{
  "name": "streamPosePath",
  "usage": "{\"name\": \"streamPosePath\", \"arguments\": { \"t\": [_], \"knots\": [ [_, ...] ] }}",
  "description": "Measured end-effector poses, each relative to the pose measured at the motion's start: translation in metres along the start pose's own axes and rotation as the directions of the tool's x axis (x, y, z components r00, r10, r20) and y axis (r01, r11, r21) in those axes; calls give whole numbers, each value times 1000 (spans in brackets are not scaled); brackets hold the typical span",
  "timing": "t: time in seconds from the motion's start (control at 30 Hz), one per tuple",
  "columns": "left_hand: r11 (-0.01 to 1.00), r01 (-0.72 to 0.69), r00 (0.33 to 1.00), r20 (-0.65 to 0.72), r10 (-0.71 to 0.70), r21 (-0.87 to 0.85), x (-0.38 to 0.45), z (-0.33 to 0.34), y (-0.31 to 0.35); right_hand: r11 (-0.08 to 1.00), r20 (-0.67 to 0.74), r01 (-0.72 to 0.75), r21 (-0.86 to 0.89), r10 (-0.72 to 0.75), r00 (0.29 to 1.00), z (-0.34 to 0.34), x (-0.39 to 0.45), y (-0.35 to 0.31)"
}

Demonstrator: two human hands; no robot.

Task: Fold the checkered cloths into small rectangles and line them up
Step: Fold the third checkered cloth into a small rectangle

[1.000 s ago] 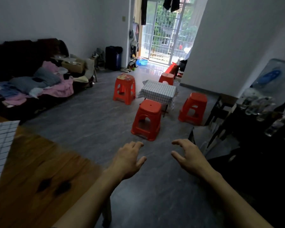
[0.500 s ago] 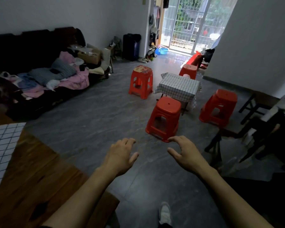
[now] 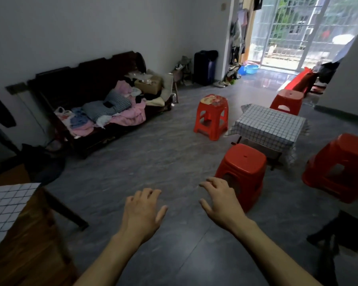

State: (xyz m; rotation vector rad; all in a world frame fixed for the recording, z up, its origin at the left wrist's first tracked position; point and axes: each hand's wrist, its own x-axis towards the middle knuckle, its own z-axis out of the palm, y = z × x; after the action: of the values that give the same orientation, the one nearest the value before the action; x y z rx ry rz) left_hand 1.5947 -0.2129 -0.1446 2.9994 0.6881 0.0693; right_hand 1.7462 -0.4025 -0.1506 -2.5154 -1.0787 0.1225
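Note:
A white checkered cloth [image 3: 3, 209] lies on the wooden table [image 3: 31, 248] at the lower left, partly cut off by the frame edge. A second checkered cloth [image 3: 271, 124] covers a small low table in the middle of the room. My left hand [image 3: 143, 211] and my right hand [image 3: 223, 200] hover palm-down over the grey floor with loosely bent fingers, holding nothing. Both hands are well away from either cloth.
Several red plastic stools [image 3: 243, 172] stand around the low table. A dark sofa [image 3: 95, 96] piled with clothes runs along the left wall. A dark chair [image 3: 337, 236] sits at the lower right. Grey floor [image 3: 145, 153] stretches between the sofa and stools.
The view has swung left and down: the sofa and cloth on the wooden table show more, the cluttered right side has left the frame. Both hands stay empty in front of me.

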Motion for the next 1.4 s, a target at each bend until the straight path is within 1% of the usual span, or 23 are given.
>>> {"name": "streamPosePath", "arguments": {
  "t": [0.1,0.17,0.3,0.4,0.47,0.57,0.63,0.73,0.83,0.9,1.0,1.07,1.13,1.23,1.3,1.4],
  "knots": [
    [999,54,998,14,-54,-3,23,-4,2,998,67,62,-7,-61,996,-3,45,6],
    [996,85,996,24,-85,-14,40,-6,-9,995,84,102,-10,-100,991,-5,78,3],
    [983,171,985,6,-171,-73,73,0,-44,985,101,171,-14,-169,980,1,145,-16],
    [969,223,974,-17,-226,-107,100,12,-84,976,121,219,-19,-215,969,22,192,-41],
    [955,258,963,-40,-266,-150,117,19,-118,964,185,264,-22,-256,949,40,223,-66],
    [913,315,937,-71,-343,-259,143,20,-171,934,327,357,-30,-328,886,58,274,-111],
    [878,355,910,-95,-403,-321,157,17,-205,904,354,425,-41,-384,853,64,313,-144],
    [830,429,861,-118,-495,-358,168,13,-257,878,311,478,-8,-452,836,74,365,-195],
    [769,517,807,-84,-584,-375,161,13,-301,856,314,515,54,-504,805,98,397,-241],
    [722,578,763,-63,-644,-381,152,14,-329,824,364,559,95,-551,750,121,414,-269],
    [648,659,687,-45,-725,-382,141,21,-370,773,481,621,130,-596,643,158,439,-303],
    [598,708,636,-29,-771,-376,139,26,-394,735,528,657,166,-629,571,181,457,-321],
    [549,755,588,-2,-809,-359,145,34,-413,697,544,687,207,-665,511,201,478,-337],
    [477,812,521,50,-852,-336,166,43,-433,658,546,701,274,-706,450,230,519,-353],
    [442,841,479,51,-876,-311,186,45,-445,619,536,722,310,-741,405,249,553,-365],
    [352,890,386,68,-920,-289,217,44,-461,597,544,711,371,-760,354,273,605,-383]
  ]
}}
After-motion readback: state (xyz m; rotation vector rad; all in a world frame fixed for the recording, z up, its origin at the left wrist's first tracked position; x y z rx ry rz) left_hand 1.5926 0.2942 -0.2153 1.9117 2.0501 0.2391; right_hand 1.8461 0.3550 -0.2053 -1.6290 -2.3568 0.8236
